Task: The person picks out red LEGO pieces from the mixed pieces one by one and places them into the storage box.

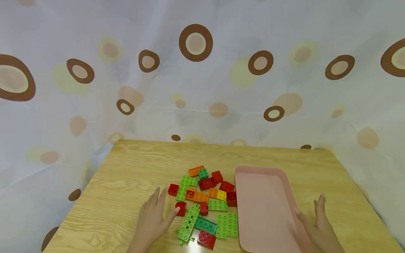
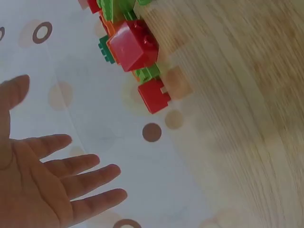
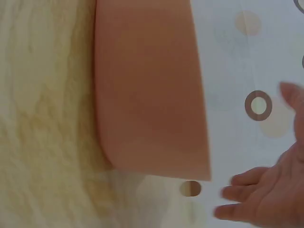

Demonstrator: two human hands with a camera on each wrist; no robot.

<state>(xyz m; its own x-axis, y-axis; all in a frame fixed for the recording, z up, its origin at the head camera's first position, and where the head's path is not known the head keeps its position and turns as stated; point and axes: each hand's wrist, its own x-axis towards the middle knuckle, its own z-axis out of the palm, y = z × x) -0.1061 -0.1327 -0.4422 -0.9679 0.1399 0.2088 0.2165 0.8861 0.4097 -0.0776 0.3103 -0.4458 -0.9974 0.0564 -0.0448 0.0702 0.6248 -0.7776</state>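
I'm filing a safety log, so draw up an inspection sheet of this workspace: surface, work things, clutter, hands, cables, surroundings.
Surface: wooden table with visible grain.
Work things: loose toy bricks in red, orange, yellow and green, spread to the left of a pink tray.
Clutter: nothing seen beyond bricks and tray.
Left hand: open, holding nothing, near a red brick; contact unclear.
Right hand: open, holding nothing, at the tray's right side; contact unclear.
Cables: nothing seen.
Surroundings: pale sheet with brown rings and peach and yellow spots, behind the table and along its sides.
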